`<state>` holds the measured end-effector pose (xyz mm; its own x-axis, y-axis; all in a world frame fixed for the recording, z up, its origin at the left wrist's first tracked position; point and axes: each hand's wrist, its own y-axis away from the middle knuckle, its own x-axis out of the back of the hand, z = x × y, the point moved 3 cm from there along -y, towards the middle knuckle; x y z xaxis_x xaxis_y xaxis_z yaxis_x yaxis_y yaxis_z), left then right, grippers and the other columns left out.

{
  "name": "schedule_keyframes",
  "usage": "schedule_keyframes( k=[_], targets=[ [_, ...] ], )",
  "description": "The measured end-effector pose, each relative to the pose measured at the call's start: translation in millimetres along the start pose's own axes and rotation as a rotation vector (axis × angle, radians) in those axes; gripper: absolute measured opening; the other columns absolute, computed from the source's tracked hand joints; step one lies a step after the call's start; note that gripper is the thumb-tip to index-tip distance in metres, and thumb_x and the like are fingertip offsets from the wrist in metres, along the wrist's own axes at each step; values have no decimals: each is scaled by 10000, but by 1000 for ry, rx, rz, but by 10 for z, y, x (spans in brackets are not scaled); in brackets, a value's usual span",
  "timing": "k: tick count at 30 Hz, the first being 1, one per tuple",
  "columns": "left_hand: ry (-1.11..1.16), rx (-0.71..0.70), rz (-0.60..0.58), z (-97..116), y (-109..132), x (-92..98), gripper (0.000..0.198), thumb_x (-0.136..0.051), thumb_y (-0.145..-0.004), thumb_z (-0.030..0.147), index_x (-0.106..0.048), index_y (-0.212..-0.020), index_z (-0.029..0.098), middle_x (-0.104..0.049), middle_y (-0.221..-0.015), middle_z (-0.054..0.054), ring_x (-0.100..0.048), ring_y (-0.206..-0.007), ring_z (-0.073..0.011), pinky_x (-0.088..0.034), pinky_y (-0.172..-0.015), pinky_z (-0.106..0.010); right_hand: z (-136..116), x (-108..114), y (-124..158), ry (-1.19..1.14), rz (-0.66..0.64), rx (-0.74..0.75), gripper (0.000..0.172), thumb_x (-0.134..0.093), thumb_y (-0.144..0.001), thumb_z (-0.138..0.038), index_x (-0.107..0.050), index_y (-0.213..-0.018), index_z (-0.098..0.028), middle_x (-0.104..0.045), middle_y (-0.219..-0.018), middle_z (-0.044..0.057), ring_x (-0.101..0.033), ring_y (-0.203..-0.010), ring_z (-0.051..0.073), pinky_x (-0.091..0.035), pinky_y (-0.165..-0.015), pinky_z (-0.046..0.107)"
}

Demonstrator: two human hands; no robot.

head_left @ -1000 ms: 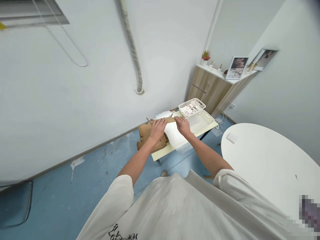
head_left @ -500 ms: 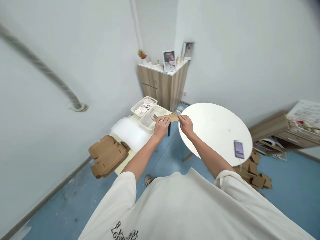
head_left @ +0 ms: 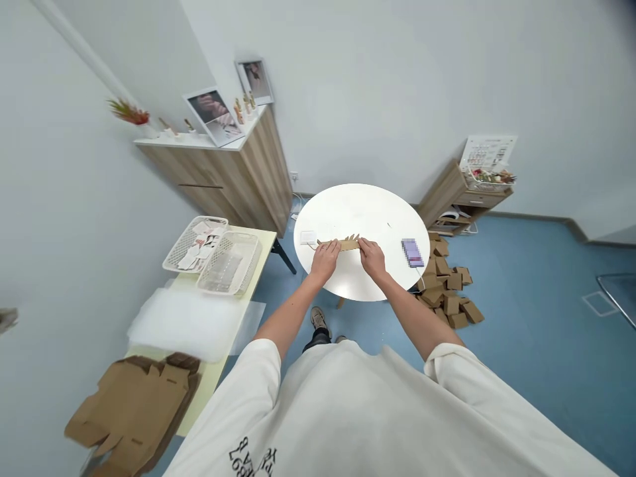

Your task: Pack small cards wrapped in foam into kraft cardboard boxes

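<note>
Between my two hands is a brown piece of cardboard (head_left: 350,244), seen edge-on, with small flaps sticking up along its far side. My left hand (head_left: 325,259) grips its left end, fingers curled over the edge. At the right end my right hand (head_left: 371,257) holds it the same way. Both hands are over the round white table (head_left: 358,281); whether the cardboard touches the tabletop I cannot tell. A small white item (head_left: 308,237) with a cable lies just beyond my left hand. To the right on the table is a blurred-out purple phone-like object (head_left: 412,253).
On the left, a pale yellow table (head_left: 248,281) bears two white plastic baskets (head_left: 233,262), white foam sheets (head_left: 183,324) and flat cardboard blanks (head_left: 134,411). Folded cardboard boxes (head_left: 450,291) lie heaped on the floor at right. A wooden cabinet (head_left: 223,179) stands behind.
My view has swung right. My hands have carried the cardboard from beside the yellow table's baskets to over the round table, both still gripping it.
</note>
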<state>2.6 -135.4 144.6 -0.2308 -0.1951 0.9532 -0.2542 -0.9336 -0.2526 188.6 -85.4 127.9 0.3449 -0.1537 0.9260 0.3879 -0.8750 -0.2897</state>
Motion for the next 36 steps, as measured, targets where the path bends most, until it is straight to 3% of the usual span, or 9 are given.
schedule_keyframes(
  k=[4, 10, 15, 20, 27, 36],
  targets=[
    [19, -83, -21, -34, -372, -187, 617, -373, -903, 29, -414, -1497, 192, -455, -1540, -121, -448, -1402, -257, -347, -1133, -470, 253, -31, -102, 51, -3, -79, 493, -302, -1009, -198, -485, -1467, -178, -564, -1423, 117, -511, -1153, 286, -424, -904, 389],
    [66, -179, -14, -263, -990, -292, 632, -372, -904, 21, -399, -1506, 209, -436, -1556, -105, -413, -1431, -250, -314, -1159, -477, 499, -66, -537, 109, 13, -146, 504, -299, -1012, -209, -460, -1489, -186, -540, -1452, 117, -495, -1180, 292, -394, -945, 404],
    [115, -243, -14, -519, -1264, -456, 652, -364, -902, 17, -386, -1521, 220, -425, -1564, -97, -375, -1455, -251, -299, -1169, -498, 571, -213, -725, 136, 8, -166, 523, -323, -1002, -212, -434, -1513, -189, -508, -1482, 121, -472, -1208, 306, -355, -1001, 439],
    [134, -282, -148, -687, -1135, -878, 633, -372, -888, -4, -439, -1488, 189, -480, -1520, -127, -429, -1417, -246, -351, -1137, -474, 563, -586, -544, 140, -168, -181, 485, -301, -1019, -209, -499, -1461, -186, -513, -1474, 123, -479, -1219, 276, -375, -949, 385],
    [151, -256, -386, -764, -776, -1500, 613, -404, -886, 11, -470, -1459, 219, -533, -1473, -124, -489, -1360, -233, -413, -1085, -464, 570, -1099, -215, 144, -386, -170, 478, -369, -999, -180, -511, -1454, -199, -517, -1462, 141, -462, -1270, 275, -335, -1002, 388],
    [134, -199, -560, -776, -556, -1938, 480, -422, -931, 100, -487, -1401, 174, -458, -1507, -164, -412, -1404, -254, -358, -1094, -440, 704, -1505, -17, 78, -589, -137, 401, -399, -981, -184, -623, -1314, -197, -543, -1412, 136, -487, -1204, 281, -329, -998, 391]
  ],
)
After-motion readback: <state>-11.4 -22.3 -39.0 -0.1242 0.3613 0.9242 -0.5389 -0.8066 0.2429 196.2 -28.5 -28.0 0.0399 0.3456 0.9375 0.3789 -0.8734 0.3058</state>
